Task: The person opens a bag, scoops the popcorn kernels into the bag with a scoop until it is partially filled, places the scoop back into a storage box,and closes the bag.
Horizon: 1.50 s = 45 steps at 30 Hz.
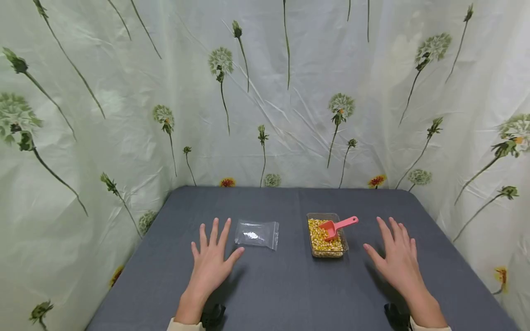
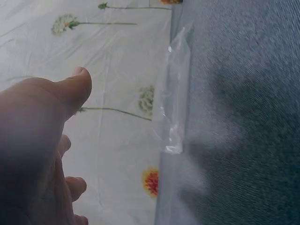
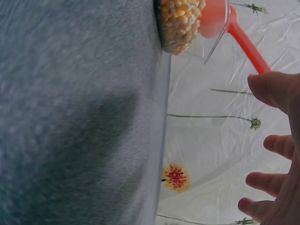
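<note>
My left hand hovers above the table with its fingers spread, holding nothing. Just beyond its thumb, to the right, lies a clear zip bag, flat on the cloth; the left wrist view shows the same bag low and side-on. A clear plastic box of yellow corn kernels stands right of the bag. A pink scoop rests in the kernels, its handle reaching over the box's right rim. To the right of the box, my right hand is also spread and holds nothing.
A dark grey cloth covers the table. White sheeting printed with dandelions hangs along the back and both sides. Black wrist cameras sit at the left wrist and the right wrist.
</note>
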Each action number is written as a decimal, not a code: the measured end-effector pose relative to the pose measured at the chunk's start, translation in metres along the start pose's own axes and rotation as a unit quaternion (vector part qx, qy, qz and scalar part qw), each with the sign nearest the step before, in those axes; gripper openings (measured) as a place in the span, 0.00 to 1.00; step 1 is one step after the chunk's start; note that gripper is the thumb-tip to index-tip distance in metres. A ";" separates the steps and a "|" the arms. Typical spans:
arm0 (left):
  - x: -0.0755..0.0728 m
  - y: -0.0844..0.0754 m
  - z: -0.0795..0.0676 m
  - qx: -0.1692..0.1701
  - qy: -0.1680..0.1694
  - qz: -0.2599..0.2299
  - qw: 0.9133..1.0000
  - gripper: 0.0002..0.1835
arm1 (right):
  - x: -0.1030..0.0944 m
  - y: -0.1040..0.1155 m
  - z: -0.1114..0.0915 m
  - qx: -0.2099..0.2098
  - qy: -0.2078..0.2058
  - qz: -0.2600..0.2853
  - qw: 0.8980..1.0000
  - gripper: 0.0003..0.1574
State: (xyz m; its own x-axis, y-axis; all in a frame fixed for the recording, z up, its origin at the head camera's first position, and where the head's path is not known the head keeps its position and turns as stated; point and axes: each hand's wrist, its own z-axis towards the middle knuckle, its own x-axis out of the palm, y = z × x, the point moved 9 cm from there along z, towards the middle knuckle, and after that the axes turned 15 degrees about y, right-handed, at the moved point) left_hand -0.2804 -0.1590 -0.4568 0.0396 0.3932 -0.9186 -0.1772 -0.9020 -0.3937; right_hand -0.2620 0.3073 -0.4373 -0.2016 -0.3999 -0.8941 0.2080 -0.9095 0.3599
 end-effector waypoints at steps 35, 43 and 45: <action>-0.035 -0.061 0.022 0.129 -0.051 -0.048 0.989 0.40 | -0.047 0.115 0.054 -0.160 -0.038 0.024 0.986 0.44; -0.029 -0.066 0.032 0.115 -0.031 -0.092 0.989 0.36 | -0.023 0.142 0.066 -0.183 -0.010 0.044 0.982 0.42; -0.027 -0.067 0.035 0.113 -0.026 -0.099 0.988 0.35 | -0.016 0.149 0.068 -0.187 -0.002 0.053 0.981 0.42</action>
State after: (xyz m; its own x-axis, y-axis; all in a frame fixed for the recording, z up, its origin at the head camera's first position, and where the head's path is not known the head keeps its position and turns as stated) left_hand -0.3038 -0.1026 -0.4039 0.0456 0.5723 -0.8188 -0.3858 -0.7460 -0.5429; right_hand -0.2924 0.1704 -0.3513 -0.1637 -0.4909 -0.8557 0.5648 -0.7578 0.3266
